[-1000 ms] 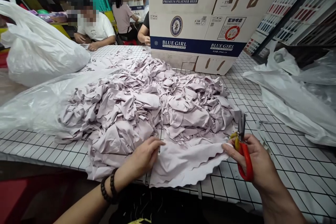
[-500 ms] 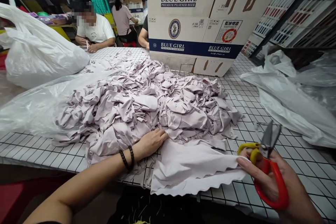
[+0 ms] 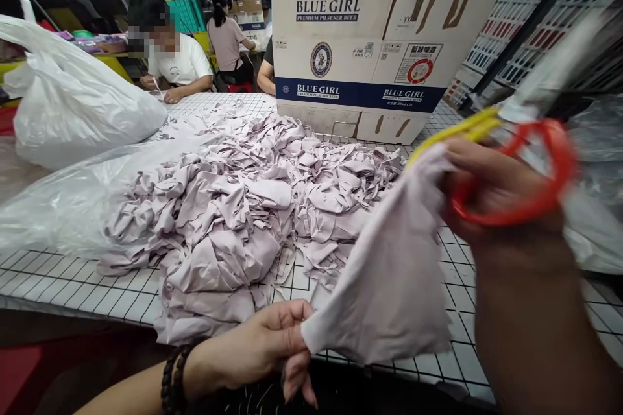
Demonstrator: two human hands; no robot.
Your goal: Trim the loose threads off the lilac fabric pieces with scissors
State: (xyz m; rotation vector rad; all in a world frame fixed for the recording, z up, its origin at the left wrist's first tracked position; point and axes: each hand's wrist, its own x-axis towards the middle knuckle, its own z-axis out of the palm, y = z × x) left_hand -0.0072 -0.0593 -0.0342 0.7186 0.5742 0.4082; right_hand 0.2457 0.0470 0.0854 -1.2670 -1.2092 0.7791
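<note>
A pale lilac fabric piece (image 3: 389, 285) is stretched between my two hands above the front of the table. My left hand (image 3: 272, 343), with a dark bead bracelet at the wrist, pinches its lower left corner. Raised to the right, my right hand (image 3: 496, 181) grips the upper corner and also carries scissors (image 3: 559, 162) with one red and one yellow handle. The blades point away and are blurred by motion. Behind the fabric lies a large heap of lilac fabric pieces (image 3: 233, 207).
A white beer carton (image 3: 335, 32) stands behind the heap on the grid-patterned table (image 3: 82, 279). White plastic bags (image 3: 87, 104) lie at the left, others at the far right. Across the table a person in white (image 3: 187, 65) works by hand; more people sit behind.
My right hand has risen with the scissors and the fabric corner. My left hand has come nearer from the heap and now holds the piece's other corner, lifting it off the table.
</note>
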